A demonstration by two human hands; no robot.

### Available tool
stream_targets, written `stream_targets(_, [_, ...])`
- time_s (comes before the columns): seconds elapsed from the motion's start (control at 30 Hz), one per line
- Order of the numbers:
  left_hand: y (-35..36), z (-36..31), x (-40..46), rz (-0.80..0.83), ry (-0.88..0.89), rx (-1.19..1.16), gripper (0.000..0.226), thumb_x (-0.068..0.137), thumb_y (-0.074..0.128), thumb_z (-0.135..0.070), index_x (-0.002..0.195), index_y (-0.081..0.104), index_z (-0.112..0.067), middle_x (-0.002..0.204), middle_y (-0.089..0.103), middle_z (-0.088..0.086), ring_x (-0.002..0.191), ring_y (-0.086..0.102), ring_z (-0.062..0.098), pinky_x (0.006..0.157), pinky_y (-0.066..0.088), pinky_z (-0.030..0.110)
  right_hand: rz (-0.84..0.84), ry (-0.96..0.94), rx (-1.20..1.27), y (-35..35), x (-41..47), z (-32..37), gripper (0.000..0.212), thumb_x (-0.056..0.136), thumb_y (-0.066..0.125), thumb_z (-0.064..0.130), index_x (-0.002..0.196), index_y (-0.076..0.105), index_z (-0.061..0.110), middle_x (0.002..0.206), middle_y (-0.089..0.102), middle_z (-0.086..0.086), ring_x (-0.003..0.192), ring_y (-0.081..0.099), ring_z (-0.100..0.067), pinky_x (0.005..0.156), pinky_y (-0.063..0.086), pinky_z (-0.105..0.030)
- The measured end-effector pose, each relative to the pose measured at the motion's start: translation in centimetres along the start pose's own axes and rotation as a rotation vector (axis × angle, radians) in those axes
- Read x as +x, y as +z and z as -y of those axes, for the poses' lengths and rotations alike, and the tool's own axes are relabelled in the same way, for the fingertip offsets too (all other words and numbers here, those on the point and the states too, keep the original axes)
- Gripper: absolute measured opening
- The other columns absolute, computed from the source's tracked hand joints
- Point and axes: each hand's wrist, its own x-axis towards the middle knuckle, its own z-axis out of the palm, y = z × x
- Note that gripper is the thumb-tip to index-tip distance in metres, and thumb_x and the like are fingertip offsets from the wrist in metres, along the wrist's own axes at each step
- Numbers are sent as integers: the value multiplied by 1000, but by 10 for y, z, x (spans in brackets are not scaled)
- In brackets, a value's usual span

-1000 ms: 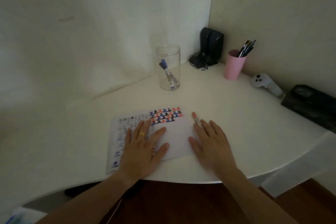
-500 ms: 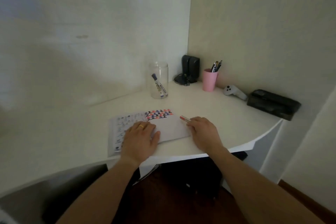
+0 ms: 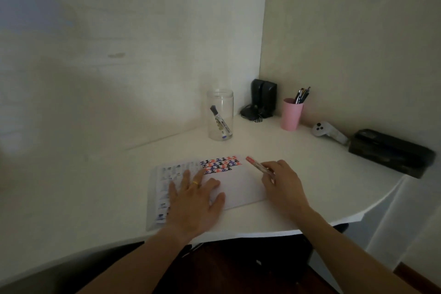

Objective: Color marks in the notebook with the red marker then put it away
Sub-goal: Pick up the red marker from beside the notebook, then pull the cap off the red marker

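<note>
Red marker (image 3: 259,166) rear hidden under right-hand fingers (image 3: 274,169).

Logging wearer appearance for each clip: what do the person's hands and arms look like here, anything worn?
Both forearms are bare, with no sleeves, gloves, watch or wristband showing. The left hand wears a plain gold-coloured ring on one finger. The right hand shows no jewellery on the parts in view. The dim light hides finer detail such as the nails.
</note>
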Motion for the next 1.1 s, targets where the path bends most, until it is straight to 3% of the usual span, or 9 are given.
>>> stream_targets(0.1, [-9,-9,7,124,-91,24,53,90,22,-74,138,32,-53,171,13,-3,155,9,41,121,9,65,49,204,401,7,24,18,15,89,69,21,102,76,20,83,60,-3,65,51,-12,64,42,-25])
stream_targets(0.2, [-20,-3,29,128,-7,91,55,84,0,-58,127,32,-44,155,37,6,141,31,43,107,35,64,146,357,803,21,44,33,15,88,73,21,101,77,14,75,55,-11,55,47,-14,52,40,-26])
stream_targets(0.27, [-34,6,54,172,-4,117,56,87,3,-53,128,39,-40,140,46,12,130,40,41,101,44,59,198,391,930,30,56,39,23,92,70,17,109,73,4,80,60,-13,60,53,-16,52,48,-25])
stream_targets(0.33, [-46,20,81,169,16,109,42,98,31,-55,131,52,-41,138,50,11,128,43,36,105,43,50,236,402,959,37,67,41,26,94,67,19,110,70,-1,83,65,-16,68,62,-22,57,54,-25])
stream_targets(0.43, [-47,41,113,155,97,63,48,86,56,-65,128,54,-44,133,56,2,127,47,25,102,43,44,273,397,908,43,86,37,23,92,70,22,100,72,0,80,68,-11,73,63,-23,59,50,-28])
stream_targets(0.53, [-38,56,131,147,114,47,47,80,55,-74,116,56,-44,116,59,-6,110,58,17,89,48,38,292,425,956,49,97,28,16,88,72,15,91,72,0,72,72,-10,62,63,-20,56,47,-28])
stream_targets(0.7, [-33,59,143,59,182,143,38,84,49,-70,107,49,-40,96,53,-10,86,51,14,82,45,35,208,415,1042,60,96,13,12,87,69,9,76,65,5,60,58,-11,51,50,-19,47,41,-24])
stream_targets(0.9, [-21,53,136,-326,485,9,52,87,39,-63,118,65,-30,94,71,-9,80,68,14,68,51,30,224,311,1070,57,93,16,12,89,57,1,86,69,2,60,61,-13,53,54,-20,48,41,-28])
stream_targets(1.1, [-23,46,127,-257,617,-236,37,89,49,-51,122,60,-36,88,70,-17,61,49,-5,65,30,4,274,193,1103,58,87,26,20,91,55,-1,82,72,3,57,63,-12,49,55,-18,45,44,-25])
